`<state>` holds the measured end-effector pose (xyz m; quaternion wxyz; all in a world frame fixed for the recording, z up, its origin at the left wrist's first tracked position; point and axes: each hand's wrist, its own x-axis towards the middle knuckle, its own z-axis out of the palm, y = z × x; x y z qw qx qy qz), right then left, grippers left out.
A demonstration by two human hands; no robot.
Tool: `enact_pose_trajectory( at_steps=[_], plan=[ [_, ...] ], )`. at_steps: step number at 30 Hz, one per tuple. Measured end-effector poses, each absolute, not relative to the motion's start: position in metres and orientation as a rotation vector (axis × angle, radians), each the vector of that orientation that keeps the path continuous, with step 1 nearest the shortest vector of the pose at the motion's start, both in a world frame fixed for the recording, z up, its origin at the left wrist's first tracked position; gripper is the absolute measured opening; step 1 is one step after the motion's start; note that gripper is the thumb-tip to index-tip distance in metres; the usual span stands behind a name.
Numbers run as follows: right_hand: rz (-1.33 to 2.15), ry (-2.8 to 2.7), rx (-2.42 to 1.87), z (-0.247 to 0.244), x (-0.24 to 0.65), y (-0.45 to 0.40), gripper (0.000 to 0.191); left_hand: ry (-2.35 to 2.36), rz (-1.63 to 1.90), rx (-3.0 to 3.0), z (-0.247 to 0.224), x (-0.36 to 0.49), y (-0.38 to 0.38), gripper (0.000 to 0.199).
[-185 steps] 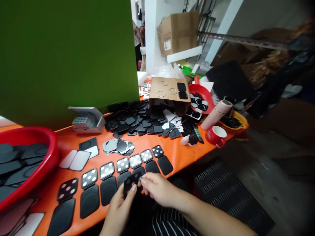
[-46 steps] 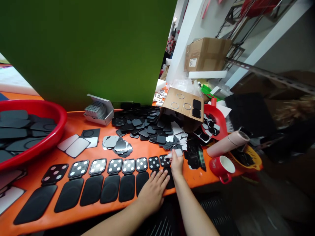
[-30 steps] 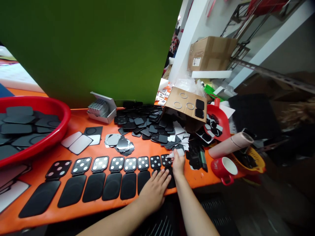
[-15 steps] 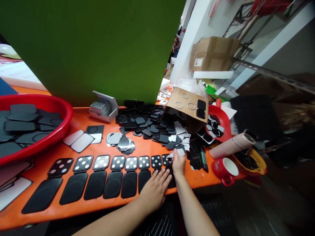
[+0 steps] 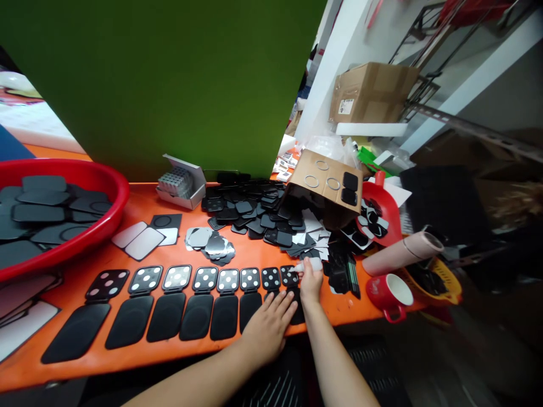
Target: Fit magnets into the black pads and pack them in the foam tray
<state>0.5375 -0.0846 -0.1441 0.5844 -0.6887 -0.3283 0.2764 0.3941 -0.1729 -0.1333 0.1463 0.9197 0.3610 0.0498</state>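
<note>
Along the front of the orange table runs a row of hinged black cases, opened flat, such as the black case (image 5: 197, 316) near the middle. Their upper halves carry white dots, like the dotted panel (image 5: 205, 278). My left hand (image 5: 268, 323) lies flat over the lower halves at the right end, fingers spread, partly hiding them. In my right hand (image 5: 311, 282) is a small white squeeze bottle (image 5: 314, 264), its nozzle pointing left over the rightmost dotted panel (image 5: 289, 275). Whether the nozzle touches the panel I cannot tell.
A red basin (image 5: 121, 198) of black plates stands left. Behind the row lie silver plates (image 5: 217, 247), a heap of black plates (image 5: 250, 212) and a cardboard box (image 5: 326, 178). A pink bottle (image 5: 399, 254) and red mug (image 5: 377, 291) stand near the right edge of the table (image 5: 144, 367).
The whole view has shifted slightly. My left hand stays flat on the cases, and my right hand keeps the squeeze bottle at the rightmost panel.
</note>
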Motion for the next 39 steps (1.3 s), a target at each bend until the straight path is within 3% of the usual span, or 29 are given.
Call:
enact_pose_trajectory(
  at_steps=[26, 36, 39],
  plan=[
    [0.566, -0.834, -1.66, -0.14, 0.537, -0.085, 0.043, 1.021, 0.269, 2.637, -0.137, 0.393, -0.173, 0.065],
    [0.341, -1.096, -1.786, -0.127, 0.531, -0.09, 0.036, 1.03, 0.199, 2.647, -0.137, 0.392, -0.173, 0.068],
    [0.502, -0.913, -1.721, -0.13, 0.536, -0.088, 0.037, 1.023, 0.241, 2.65, -0.141, 0.392, -0.173, 0.068]
  ],
)
